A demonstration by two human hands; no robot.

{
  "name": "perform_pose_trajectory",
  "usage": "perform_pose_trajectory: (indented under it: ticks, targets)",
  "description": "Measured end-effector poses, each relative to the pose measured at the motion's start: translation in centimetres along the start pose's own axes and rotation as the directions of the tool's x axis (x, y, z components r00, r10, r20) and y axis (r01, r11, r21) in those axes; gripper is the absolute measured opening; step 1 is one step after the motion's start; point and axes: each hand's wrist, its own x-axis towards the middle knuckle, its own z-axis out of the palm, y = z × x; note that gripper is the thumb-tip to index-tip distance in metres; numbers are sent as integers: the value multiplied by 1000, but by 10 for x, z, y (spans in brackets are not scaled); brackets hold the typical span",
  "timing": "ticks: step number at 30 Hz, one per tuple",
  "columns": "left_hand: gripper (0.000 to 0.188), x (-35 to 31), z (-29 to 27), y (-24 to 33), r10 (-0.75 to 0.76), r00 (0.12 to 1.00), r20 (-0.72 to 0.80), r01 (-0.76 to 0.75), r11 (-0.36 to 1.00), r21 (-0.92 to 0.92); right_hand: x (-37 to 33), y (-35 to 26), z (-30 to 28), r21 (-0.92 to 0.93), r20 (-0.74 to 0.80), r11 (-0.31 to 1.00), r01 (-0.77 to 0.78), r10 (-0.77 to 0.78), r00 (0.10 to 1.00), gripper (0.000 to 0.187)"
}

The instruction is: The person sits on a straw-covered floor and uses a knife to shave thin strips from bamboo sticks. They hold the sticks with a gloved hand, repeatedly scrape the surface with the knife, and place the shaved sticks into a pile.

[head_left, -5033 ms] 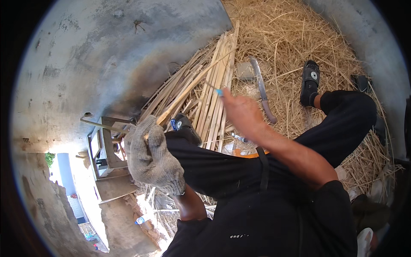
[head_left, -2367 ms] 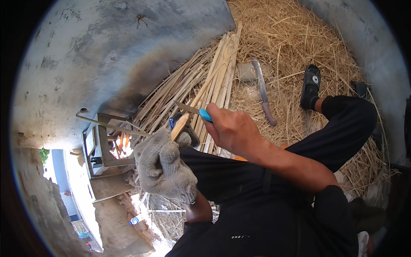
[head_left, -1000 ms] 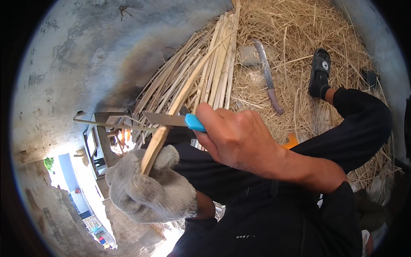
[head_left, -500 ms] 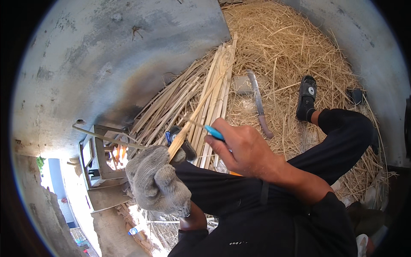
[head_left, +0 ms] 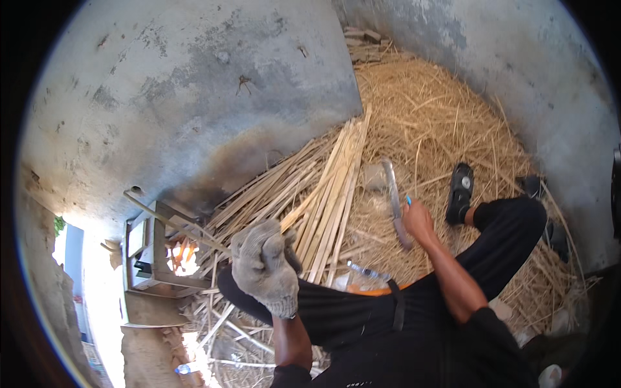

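Note:
My left hand (head_left: pixel 264 265), in a grey knit glove, is closed round a pale bamboo strip (head_left: pixel 294 215) that juts out toward the pile ahead. A thin stick (head_left: pixel 178 223) runs to the glove's left side; whether it is gripped too I cannot tell. Bare and closed, my right hand (head_left: pixel 418 221) holds a small knife by its blue handle (head_left: pixel 409 201), out over the straw; its blade cannot be made out. Just left of that hand lies a machete (head_left: pixel 392 191) with a brown handle, beside a grey block (head_left: pixel 375 176).
Long bamboo strips (head_left: pixel 333 187) lie piled against the grey wall (head_left: pixel 194 84). Straw-like shavings (head_left: pixel 440 110) cover the floor ahead. A wooden frame (head_left: pixel 145 249) stands at left. My sandalled foot (head_left: pixel 460 191) rests at right. A clear blue-marked item (head_left: pixel 369 270) lies near my lap.
My right hand has moved right and away from the bamboo strip with the knife. My gloved left hand has shifted slightly right. The view has tilted upward, showing more wall.

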Motion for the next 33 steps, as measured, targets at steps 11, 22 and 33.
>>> perform_pose_trajectory:
  ticks: [11, 22, 33]
  targets:
    - [14, 6, -5, 24, -39, 987, 154, 8, 980, 198, -108, -164, -43, 392, -77, 635, 666, -699, 711, 23]
    - [4, -11, -5, 20, 48, 987, 151, -60, 995, 78, -19, -47, 25, 15, -62, 939, 343, -341, 938, 32]
    - [11, -4, 15, 12, -55, 997, -63, 61, 993, 103, -91, -171, -37, 274, -78, 640, 717, -729, 680, 20]
